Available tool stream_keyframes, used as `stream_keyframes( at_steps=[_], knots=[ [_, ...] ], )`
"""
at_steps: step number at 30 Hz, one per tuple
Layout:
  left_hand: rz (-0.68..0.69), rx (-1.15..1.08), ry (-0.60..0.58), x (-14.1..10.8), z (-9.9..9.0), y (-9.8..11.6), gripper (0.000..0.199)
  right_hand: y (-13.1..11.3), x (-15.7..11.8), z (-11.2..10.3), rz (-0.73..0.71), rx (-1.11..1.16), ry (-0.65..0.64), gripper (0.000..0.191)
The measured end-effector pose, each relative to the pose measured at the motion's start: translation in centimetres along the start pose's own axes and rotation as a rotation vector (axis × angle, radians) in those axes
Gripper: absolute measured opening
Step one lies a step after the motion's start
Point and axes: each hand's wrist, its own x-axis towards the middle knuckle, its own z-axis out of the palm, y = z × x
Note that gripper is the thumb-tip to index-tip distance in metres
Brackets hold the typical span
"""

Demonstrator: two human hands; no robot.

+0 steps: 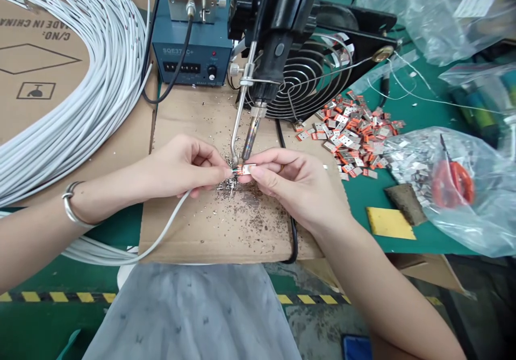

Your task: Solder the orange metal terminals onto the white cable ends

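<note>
My left hand [197,167] pinches the end of a white cable [171,223], whose thin coloured wires poke out past the fingertips. Between the thumb and fingers of my right hand [292,180] is a small USB connector [246,170] with a metal shell and orange plastic. The wires meet the back of the connector right under the tip of a soldering iron [250,134], which is clamped upright on a stand. Beside the iron, a thin metal solder feed tube [237,118] bends down to the same spot. Whether the wires are joined to the connector is too small to tell.
A blue solder feeder box [189,54] stands behind, next to a black fan [296,80]. Many USB connectors [355,134] are heaped at right, near a yellow sponge [390,223] and a plastic bag [419,172]. Coiled white cables [108,96] lie left. Solder bits litter the cardboard [181,242].
</note>
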Motion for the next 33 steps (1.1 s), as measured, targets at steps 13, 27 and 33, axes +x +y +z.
stream_keyframes(
  at_steps=[13, 27, 33],
  knots=[
    [0.018, 0.026, -0.008, 0.04, -0.02, -0.32, 0.01, 0.02, -0.05, 0.05, 0.0, -0.018, -0.002, 0.011],
    [-0.002, 0.004, 0.011, -0.15, 0.0, 0.24, 0.009, 0.18, -0.08, -0.28, 0.009, 0.031, -0.046, 0.009],
    [0.013, 0.006, 0.009, -0.02, 0.0, 0.2, 0.009, 0.09, -0.06, -0.2, 0.015, 0.006, -0.014, 0.01]
  ],
)
